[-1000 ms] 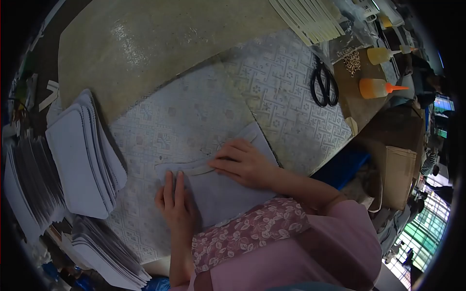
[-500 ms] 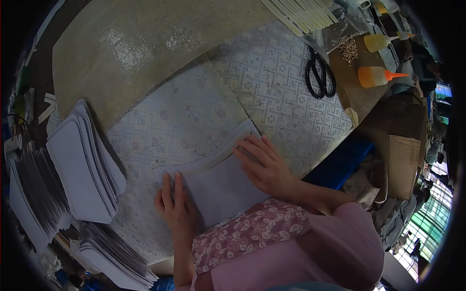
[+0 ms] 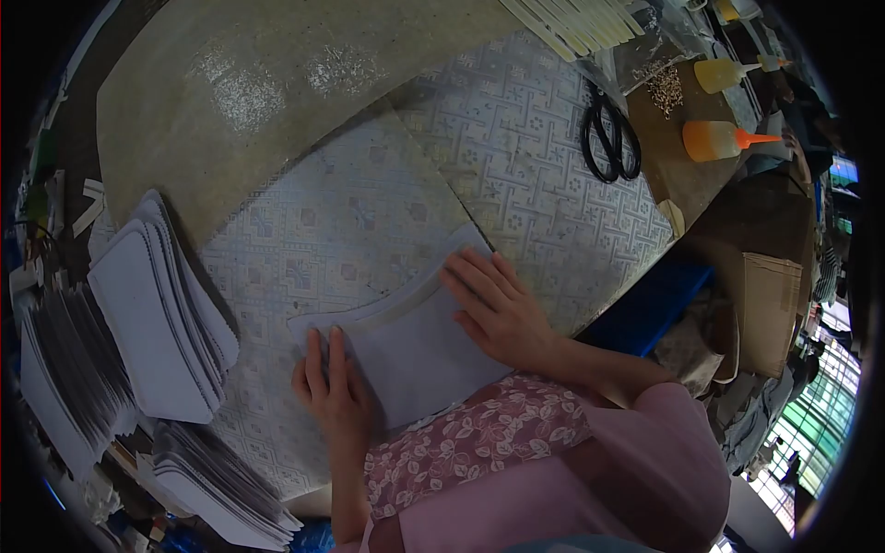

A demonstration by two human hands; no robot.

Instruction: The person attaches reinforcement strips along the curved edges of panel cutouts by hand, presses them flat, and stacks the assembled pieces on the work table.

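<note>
A pale grey fabric-like panel (image 3: 415,350) with a curved upper edge lies in front of me, its lower edge against my patterned apron. A narrow paler strip (image 3: 396,316) runs along that curved edge. My left hand (image 3: 334,387) rests at the panel's left end, two fingers stretched out onto it near the corner. My right hand (image 3: 498,309) lies flat over the right end, palm down, fingers extended across the strip. Neither hand grips anything. The right hand covers part of the strip and the edge.
Stacks of similar panels (image 3: 161,323) stand at the left, with more stacks (image 3: 74,369) beside and below. Black-handled scissors (image 3: 610,138) lie at upper right, near squeeze bottles (image 3: 712,141) and pale strips (image 3: 576,23). A brown sheet (image 3: 184,120) covers the table's far left.
My right hand has slid slightly along the strip toward the upper left. The left hand stays nearly in place on the panel. The view has shifted a little.
</note>
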